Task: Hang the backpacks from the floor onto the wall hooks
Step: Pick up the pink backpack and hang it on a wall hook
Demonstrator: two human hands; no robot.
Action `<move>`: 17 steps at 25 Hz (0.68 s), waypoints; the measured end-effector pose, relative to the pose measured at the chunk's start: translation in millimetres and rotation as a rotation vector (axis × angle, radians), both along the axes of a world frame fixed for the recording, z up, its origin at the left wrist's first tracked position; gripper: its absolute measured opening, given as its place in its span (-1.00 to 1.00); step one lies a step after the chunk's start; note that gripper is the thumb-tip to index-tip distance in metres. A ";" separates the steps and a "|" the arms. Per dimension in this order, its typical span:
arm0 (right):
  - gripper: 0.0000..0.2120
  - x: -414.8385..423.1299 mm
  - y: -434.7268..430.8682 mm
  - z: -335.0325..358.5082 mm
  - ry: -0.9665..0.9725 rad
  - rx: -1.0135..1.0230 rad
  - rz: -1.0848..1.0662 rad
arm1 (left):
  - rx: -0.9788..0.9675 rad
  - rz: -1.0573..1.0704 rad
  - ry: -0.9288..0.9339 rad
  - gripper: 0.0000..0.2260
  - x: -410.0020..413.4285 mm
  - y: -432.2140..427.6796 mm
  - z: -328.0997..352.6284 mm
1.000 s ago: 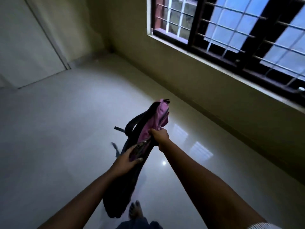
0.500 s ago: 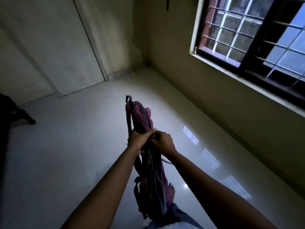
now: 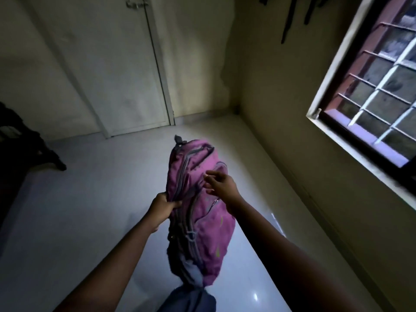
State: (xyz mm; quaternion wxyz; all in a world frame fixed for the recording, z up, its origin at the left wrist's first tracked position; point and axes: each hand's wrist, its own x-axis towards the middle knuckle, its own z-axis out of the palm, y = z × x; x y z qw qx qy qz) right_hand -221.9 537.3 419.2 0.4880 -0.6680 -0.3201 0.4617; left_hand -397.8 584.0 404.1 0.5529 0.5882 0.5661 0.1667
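Observation:
A pink backpack [image 3: 209, 221] with grey zips is held upright in front of me, off the floor, its front pockets facing me. My left hand [image 3: 163, 207] grips its left edge. My right hand [image 3: 221, 184] pinches the fabric by a zip on the front, fingers curled. A small grey loop [image 3: 179, 139] sticks up from the pack's top. Dark straps [image 3: 290, 16] hang on the wall at the top right, near the window; the hooks themselves are out of the frame.
A closed pale door [image 3: 112, 64] stands in the far wall. A barred window [image 3: 378, 91] fills the right wall. Dark furniture [image 3: 20, 149] sits at the left edge. The glossy tiled floor [image 3: 90, 210] lies below.
The view has swung left and up toward the corner. The backpack has turned so its front faces me; my right hand has shifted from the top edge to the front pocket.

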 end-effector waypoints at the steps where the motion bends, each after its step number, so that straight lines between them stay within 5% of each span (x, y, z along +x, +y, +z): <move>1: -0.77 7.4 25.9 1.5 -0.069 0.038 0.004 | 0.013 -0.036 0.003 -0.63 6.0 21.5 -1.1; 10: -0.79 84.0 279.3 21.0 -0.392 0.201 0.061 | 0.146 -0.228 0.177 -0.82 61.3 274.0 3.5; 17: -0.65 148.4 448.0 22.8 -1.073 0.161 0.559 | 0.272 -0.389 0.364 -0.88 108.1 428.0 9.8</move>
